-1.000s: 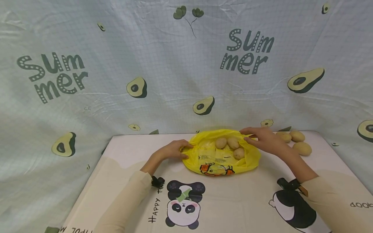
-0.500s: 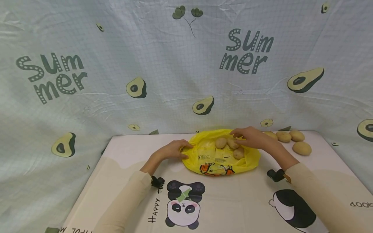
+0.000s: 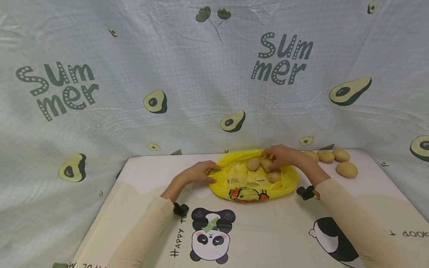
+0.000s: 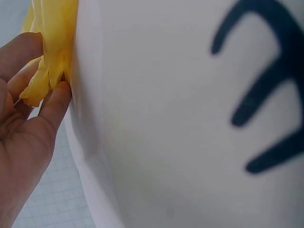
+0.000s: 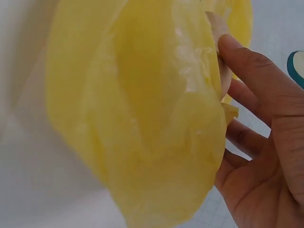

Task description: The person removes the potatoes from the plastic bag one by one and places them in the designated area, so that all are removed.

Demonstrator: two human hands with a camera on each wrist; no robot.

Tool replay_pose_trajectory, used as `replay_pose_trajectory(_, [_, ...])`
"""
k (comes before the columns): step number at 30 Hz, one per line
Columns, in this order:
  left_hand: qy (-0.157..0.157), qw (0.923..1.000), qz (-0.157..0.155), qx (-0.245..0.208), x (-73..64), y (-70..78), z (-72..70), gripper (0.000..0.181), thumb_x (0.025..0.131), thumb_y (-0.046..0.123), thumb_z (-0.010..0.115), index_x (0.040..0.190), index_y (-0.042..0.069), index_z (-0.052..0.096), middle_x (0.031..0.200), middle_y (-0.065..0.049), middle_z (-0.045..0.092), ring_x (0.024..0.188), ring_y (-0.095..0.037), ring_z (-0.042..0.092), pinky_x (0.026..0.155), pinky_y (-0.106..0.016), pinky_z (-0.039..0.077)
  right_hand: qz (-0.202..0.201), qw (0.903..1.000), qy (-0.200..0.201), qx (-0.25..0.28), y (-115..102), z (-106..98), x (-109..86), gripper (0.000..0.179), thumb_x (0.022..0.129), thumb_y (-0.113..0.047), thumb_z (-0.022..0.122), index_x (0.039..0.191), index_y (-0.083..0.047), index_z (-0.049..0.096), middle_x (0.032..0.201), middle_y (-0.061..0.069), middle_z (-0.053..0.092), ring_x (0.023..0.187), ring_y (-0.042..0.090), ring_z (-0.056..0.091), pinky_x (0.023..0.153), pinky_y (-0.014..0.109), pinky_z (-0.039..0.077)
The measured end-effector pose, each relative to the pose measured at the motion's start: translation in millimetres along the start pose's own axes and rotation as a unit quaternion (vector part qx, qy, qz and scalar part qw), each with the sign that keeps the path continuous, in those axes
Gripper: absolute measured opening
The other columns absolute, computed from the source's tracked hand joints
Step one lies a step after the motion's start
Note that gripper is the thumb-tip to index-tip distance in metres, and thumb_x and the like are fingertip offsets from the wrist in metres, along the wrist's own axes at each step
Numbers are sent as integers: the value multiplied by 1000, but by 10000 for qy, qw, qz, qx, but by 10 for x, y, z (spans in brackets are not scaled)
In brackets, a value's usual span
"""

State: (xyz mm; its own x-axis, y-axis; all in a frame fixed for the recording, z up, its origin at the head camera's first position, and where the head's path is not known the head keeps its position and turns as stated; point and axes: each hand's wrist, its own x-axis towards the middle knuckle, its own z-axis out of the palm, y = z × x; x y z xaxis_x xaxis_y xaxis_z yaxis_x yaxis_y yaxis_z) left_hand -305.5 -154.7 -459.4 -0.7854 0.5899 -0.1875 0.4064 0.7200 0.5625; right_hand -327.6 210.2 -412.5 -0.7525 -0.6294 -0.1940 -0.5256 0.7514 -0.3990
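A yellow plastic bag [image 3: 246, 182] lies with its mouth spread wide. Inside are three potatoes: one at the back left [image 3: 253, 164], another [image 3: 266, 163] partly behind my fingers, and a front one [image 3: 274, 176]. My left hand [image 3: 201, 172] pinches the bag's left edge; in the left wrist view the thumb and fingers hold the gathered plastic [image 4: 57, 52]. My right hand [image 3: 285, 155] reaches over the bag's right rim and grips the middle potato. In the right wrist view the thumb [image 5: 232, 43] presses on that potato [image 5: 223, 71], and the bag hides most of it.
Several loose potatoes [image 3: 346, 169] lie on the table at the back right, beyond my right forearm. The table cover [image 3: 261, 230] has a printed panda. A patterned cloth [image 3: 187, 74] hangs just behind the table's far edge.
My right hand has moved left from the bag's right rim into its mouth and taken hold of a potato. My left hand has stayed on the left edge.
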Motion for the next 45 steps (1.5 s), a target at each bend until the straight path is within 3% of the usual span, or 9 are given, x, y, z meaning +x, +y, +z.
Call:
replay_pose_trajectory(12, [51,10000,81,2,-2,-10,16,47,92,18,75,138,12,64,145,-8,57,138,-28,48,118,-46,36,223,9981,-454,366,20,-19,81,58,89,-27,80,135,2,62,131,23,58,117,37,53,100,51,47])
replay_pose_trajectory(18, [67,9999,136,34,-15,9,-1,47,92,16,74,138,9,64,145,-9,56,139,-29,47,118,-46,35,279,9977,-315,530,-41,1,42,57,88,-26,80,135,2,63,127,22,55,111,34,51,97,50,46])
replay_pose_trajectory(26, [56,10000,54,-36,-13,24,-12,47,92,16,75,138,10,64,146,-9,56,139,-29,47,119,-46,35,577,9963,-299,563,-59,51,45,59,91,-29,77,140,-2,59,144,24,53,133,45,47,111,57,39])
replay_pose_trajectory(36, [49,10000,36,31,-30,18,-18,47,93,17,74,138,11,64,146,-8,56,138,-29,47,118,-46,35,617,9959,-298,587,-19,89,60,61,91,-33,78,142,-6,59,147,23,52,136,45,45,111,58,39])
replay_pose_trajectory(45, [7,10000,88,16,-22,15,-28,47,93,18,74,139,12,63,146,-7,56,139,-27,47,119,-45,35,219,9986,159,461,1,140,5,58,88,-27,79,139,-5,61,140,20,59,123,37,56,102,52,49])
